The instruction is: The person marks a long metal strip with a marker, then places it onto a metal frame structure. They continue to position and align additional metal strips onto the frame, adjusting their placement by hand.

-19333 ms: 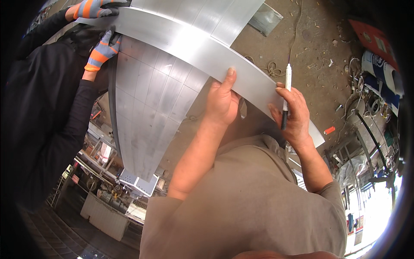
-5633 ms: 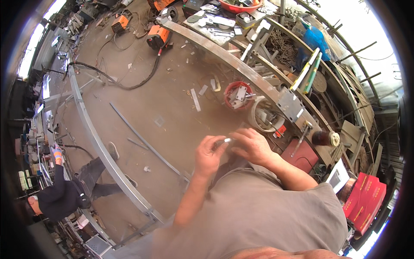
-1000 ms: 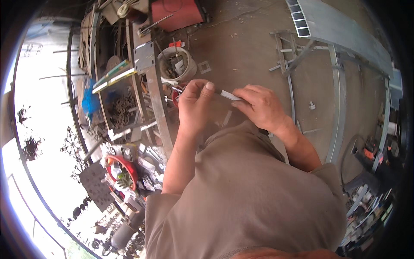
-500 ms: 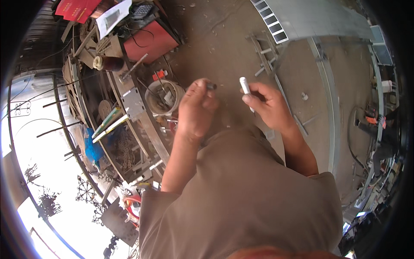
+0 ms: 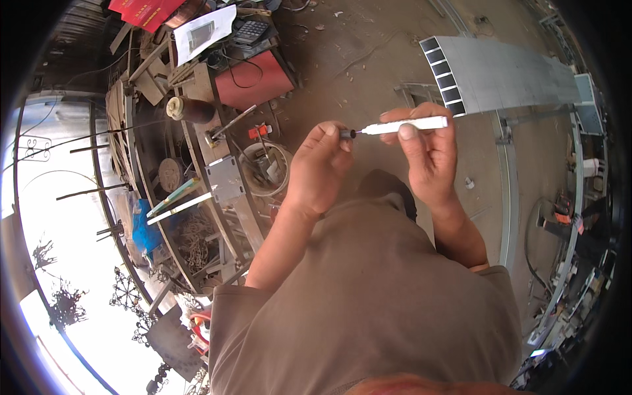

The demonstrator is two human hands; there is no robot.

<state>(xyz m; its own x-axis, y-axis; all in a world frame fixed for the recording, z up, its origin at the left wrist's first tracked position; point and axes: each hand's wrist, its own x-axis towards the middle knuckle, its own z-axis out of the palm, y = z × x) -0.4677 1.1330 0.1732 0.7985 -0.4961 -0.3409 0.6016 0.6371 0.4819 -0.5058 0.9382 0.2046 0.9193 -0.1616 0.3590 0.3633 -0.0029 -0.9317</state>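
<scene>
Between thumb and fingers of my left hand [image 5: 320,164] is a dark marker cap [image 5: 347,134], its open end facing right. My right hand [image 5: 431,151] grips a white marker pen [image 5: 411,125], which lies almost level with its thin tip pointing left. The tip is at the mouth of the cap; I cannot tell whether it is inside. Both hands are held up in front of my body, above the floor.
Left of my hands is a cluttered workbench with a bucket [image 5: 287,172] of tools, a red folder [image 5: 253,80], a lidded jar [image 5: 191,110] and a blue bag [image 5: 143,227]. A long grey metal panel [image 5: 507,76] is at the upper right, beside metal rails [image 5: 508,197].
The pen has turned from nearly upright to almost level, its tip now facing left. Both hands have come closer, bringing pen tip and cap together. The view has shifted slightly.
</scene>
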